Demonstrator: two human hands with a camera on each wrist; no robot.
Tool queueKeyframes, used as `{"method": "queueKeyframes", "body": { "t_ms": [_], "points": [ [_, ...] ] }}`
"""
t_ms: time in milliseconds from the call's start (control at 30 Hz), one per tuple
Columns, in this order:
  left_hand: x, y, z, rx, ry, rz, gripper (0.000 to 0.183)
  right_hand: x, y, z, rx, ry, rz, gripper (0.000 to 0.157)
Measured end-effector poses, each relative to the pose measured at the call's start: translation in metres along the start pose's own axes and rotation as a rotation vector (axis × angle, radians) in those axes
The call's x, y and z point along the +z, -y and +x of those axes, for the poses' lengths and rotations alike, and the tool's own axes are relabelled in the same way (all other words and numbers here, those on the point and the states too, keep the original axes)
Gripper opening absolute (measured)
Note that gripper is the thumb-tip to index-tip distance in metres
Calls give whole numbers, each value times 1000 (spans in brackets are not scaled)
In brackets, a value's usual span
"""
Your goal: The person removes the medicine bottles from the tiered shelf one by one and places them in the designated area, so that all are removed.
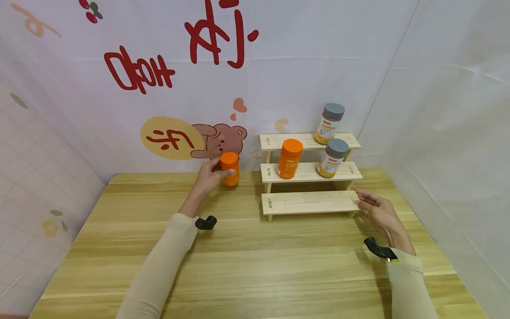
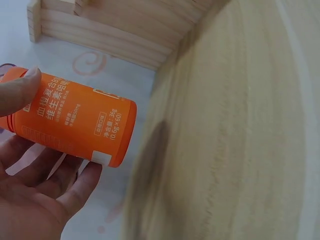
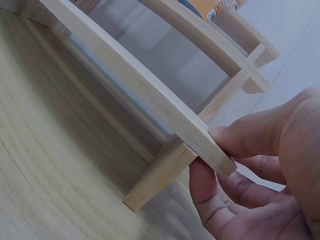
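Observation:
My left hand (image 1: pixel 210 176) grips an orange bottle (image 1: pixel 229 165) to the left of the wooden shelf. In the left wrist view the thumb lies across the front of the bottle (image 2: pixel 80 112) and the fingers curl beneath it; its base hangs clear of the table. At the shelf's right side, my right hand (image 1: pixel 377 212) pinches the end of the lowest board (image 1: pixel 311 202), thumb on top and fingers under, as the right wrist view shows with the board (image 3: pixel 150 95). Another orange bottle (image 1: pixel 290 158) and a grey-capped bottle (image 1: pixel 332 158) stand on the middle board.
A second grey-capped bottle (image 1: pixel 329 123) stands on the top board (image 1: pixel 295 141) of the three-step shelf. The wooden table (image 1: pixel 255 266) reaches back to a white printed curtain (image 1: pixel 159 97). More pale curtain (image 1: pixel 458 133) hangs along the right side.

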State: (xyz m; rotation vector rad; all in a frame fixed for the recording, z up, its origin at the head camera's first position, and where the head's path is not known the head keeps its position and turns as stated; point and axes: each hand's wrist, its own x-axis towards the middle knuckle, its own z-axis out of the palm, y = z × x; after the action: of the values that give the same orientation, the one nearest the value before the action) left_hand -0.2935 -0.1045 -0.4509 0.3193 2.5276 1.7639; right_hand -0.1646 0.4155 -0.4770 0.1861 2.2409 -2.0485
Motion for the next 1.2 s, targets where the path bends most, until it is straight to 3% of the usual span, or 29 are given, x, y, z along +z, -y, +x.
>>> {"method": "queueKeyframes", "body": {
  "t_ms": [400, 833, 1200],
  "points": [
    [2, 18, -5, -48, 17, -4, 57, 1, -2, 1, -3, 9, 15, 68],
    [-1, 15, -8, -118, 119, -57, 64, 2, -1, 1, -2, 6, 16, 68],
    [-4, 21, -7, -104, 149, -89, 61, -1, -2, 1, 11, 1, 24, 68]
  ]
}}
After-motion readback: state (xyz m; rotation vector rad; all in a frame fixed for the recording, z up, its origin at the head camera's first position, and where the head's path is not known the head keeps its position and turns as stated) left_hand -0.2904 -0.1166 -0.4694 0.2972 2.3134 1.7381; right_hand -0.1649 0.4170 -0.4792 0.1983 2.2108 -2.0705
